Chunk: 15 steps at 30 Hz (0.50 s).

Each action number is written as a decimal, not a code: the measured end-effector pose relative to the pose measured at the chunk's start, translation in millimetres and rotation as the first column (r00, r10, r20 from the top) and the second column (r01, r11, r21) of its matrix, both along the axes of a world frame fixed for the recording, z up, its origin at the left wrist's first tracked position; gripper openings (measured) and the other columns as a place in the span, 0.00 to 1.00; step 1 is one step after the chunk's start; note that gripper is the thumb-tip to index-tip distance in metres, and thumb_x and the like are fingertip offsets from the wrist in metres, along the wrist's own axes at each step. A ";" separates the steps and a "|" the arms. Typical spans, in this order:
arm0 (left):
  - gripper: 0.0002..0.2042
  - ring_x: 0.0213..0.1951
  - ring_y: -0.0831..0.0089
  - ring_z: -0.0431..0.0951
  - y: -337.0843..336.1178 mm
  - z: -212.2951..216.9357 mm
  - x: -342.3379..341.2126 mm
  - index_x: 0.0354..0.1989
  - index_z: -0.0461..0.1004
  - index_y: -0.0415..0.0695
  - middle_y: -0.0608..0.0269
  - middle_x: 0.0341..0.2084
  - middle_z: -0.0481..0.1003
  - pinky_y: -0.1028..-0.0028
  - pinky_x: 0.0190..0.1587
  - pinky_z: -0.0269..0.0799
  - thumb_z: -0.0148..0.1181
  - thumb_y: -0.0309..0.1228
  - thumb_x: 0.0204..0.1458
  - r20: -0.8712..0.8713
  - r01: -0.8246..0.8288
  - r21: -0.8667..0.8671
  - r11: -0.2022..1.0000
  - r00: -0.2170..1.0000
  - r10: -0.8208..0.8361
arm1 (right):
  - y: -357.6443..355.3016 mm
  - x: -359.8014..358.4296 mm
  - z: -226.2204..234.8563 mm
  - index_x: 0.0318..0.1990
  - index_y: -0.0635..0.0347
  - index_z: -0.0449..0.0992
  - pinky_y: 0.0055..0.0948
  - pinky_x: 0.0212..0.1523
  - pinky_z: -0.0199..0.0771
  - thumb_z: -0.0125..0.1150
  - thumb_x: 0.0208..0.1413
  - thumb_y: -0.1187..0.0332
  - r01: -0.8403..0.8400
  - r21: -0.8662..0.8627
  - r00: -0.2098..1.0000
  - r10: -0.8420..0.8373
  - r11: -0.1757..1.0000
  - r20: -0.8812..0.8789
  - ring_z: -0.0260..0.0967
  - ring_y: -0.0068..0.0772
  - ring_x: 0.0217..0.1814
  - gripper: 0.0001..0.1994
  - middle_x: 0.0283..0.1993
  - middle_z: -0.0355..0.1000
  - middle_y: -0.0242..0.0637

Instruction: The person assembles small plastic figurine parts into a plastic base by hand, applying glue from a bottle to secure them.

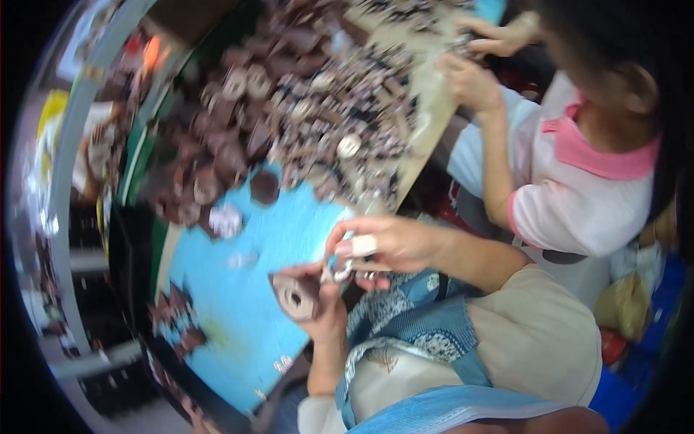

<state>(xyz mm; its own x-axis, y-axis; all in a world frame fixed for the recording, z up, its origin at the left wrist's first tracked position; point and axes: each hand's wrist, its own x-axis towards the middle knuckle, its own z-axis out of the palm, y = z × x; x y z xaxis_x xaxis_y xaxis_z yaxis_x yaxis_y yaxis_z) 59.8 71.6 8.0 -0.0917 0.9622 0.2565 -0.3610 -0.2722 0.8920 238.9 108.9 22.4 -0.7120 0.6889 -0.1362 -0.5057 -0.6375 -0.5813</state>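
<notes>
My left hand [329, 322] grips a brown angular plastic piece [298, 298] with a round hole ringed in a lighter tone. Close against it, my right hand [394, 242] has its fingers closed in a pinch, with a white wrap [363, 245] around one finger. Small pale and shiny bits [341, 273] show where the fingertips of both hands meet, too blurred to name. Both hands are held above the near edge of a blue work surface [253, 282].
Brown angular pieces [224, 155] are heaped at the far left, beside a pile of small mixed parts [347, 108]. A few brown pieces [173, 311] lie at the left edge. A co-worker [593, 166] in a pink-collared shirt sits at the right, handling something small.
</notes>
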 end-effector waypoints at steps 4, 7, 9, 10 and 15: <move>0.19 0.38 0.74 0.75 0.5 13.1 0.4 0.45 0.68 0.36 0.58 0.37 0.75 0.74 0.44 0.71 0.67 0.19 0.43 -0.027 -0.116 -0.119 0.986 0.993 0.113 | -5.4 -19.1 6.0 0.54 0.60 0.62 0.25 0.46 0.69 0.60 0.55 0.72 0.233 0.388 0.935 -0.316 0.892 0.164 0.66 0.24 0.43 0.21 0.43 0.66 0.35; 0.18 0.35 0.79 0.75 -1.1 15.9 -8.7 0.43 0.71 0.36 0.60 0.37 0.76 0.78 0.41 0.72 0.69 0.20 0.43 0.007 -0.155 -0.181 0.971 0.987 0.158 | -5.4 -30.6 5.2 0.58 0.62 0.60 0.27 0.51 0.66 0.63 0.49 0.79 0.135 0.802 0.774 -0.568 0.582 0.281 0.66 0.28 0.50 0.28 0.48 0.66 0.39; 0.18 0.35 0.79 0.75 -3.3 17.6 -14.2 0.43 0.71 0.36 0.60 0.37 0.76 0.78 0.40 0.72 0.69 0.22 0.44 0.055 -0.176 -0.224 0.959 0.980 0.193 | -0.7 -42.6 -1.8 0.57 0.62 0.62 0.27 0.51 0.67 0.65 0.47 0.79 0.082 0.958 0.711 -0.690 0.275 0.137 0.66 0.29 0.51 0.28 0.49 0.67 0.41; 0.18 0.35 0.79 0.75 -5.4 14.2 -19.8 0.43 0.71 0.36 0.60 0.37 0.76 0.78 0.40 0.72 0.69 0.22 0.44 0.064 -0.191 -0.229 0.955 0.976 0.210 | -1.8 -49.1 -3.2 0.57 0.62 0.62 0.27 0.51 0.67 0.65 0.47 0.79 0.068 0.958 0.722 -0.676 0.279 0.146 0.66 0.29 0.51 0.28 0.49 0.67 0.41; 0.21 0.37 0.77 0.76 -13.3 5.5 -48.9 0.43 0.71 0.38 0.60 0.37 0.77 0.76 0.41 0.73 0.72 0.22 0.40 -0.123 -0.134 -0.147 0.980 0.986 0.116 | -5.1 -60.0 -4.1 0.52 0.64 0.65 0.25 0.45 0.72 0.69 0.46 0.76 0.211 0.428 0.878 -0.363 0.879 0.313 0.68 0.24 0.46 0.25 0.45 0.68 0.37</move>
